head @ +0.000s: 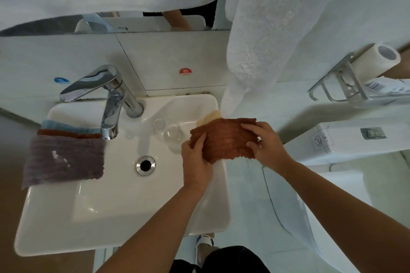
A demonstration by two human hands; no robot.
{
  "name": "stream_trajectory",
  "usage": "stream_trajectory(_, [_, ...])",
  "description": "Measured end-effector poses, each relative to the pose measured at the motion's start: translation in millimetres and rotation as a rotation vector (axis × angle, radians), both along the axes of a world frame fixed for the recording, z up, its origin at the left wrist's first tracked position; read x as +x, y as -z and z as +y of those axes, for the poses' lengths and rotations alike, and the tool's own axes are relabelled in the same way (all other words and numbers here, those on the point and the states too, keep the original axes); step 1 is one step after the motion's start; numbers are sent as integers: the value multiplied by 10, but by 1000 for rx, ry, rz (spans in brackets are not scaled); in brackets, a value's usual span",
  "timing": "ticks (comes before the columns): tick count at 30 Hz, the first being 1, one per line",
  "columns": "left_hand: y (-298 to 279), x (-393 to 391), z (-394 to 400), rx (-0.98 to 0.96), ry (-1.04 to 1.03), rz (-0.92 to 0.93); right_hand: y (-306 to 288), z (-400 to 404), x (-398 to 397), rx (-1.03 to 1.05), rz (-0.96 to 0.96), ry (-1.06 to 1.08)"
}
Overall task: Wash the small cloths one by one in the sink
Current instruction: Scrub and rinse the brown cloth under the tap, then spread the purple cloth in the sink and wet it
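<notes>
Both hands, left hand [195,157] and right hand [266,142], grip a rust-brown cloth [226,139] over the sink's [111,217] right rim; beneath it lies perhaps a pale cloth [209,117]. Other cloths [64,157] drape the left rim.

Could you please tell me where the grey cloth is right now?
The grey cloth lies draped over the sink's left rim, left of the faucet, atop an orange cloth and a blue cloth.

Red sticker [185,71] on wall tile reads "HOT"; blue sticker [61,80] seemingly illegible.
</notes>
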State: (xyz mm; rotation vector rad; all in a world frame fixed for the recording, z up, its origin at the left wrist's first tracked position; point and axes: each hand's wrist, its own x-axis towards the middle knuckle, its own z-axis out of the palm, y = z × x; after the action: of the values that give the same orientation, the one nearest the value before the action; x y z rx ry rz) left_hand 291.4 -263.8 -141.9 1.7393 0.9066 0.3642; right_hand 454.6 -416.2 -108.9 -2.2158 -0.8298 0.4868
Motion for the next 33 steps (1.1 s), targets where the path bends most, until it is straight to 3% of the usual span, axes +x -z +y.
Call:
stream_trajectory(3, [78, -20, 15, 146, 41, 30, 90, 7, 15, -68, -51, -50])
stream_trajectory(10, [54, -80, 128, 194, 223, 338, 99, 31, -127, -256, -237, -156])
stream_trajectory(15, [-82, -381, 312, 298, 261, 347, -130, 128, -391, -261, -407, -171])
stream_trajectory(22, [-277, -1147, 630, 368, 140, 254, -512, 520, -945, -209, -442, -284])
stream_trajectory(33, [-770, -2176, 1446, 407, -126, 280, -464, 1437, -1916, -227, -311, -460])
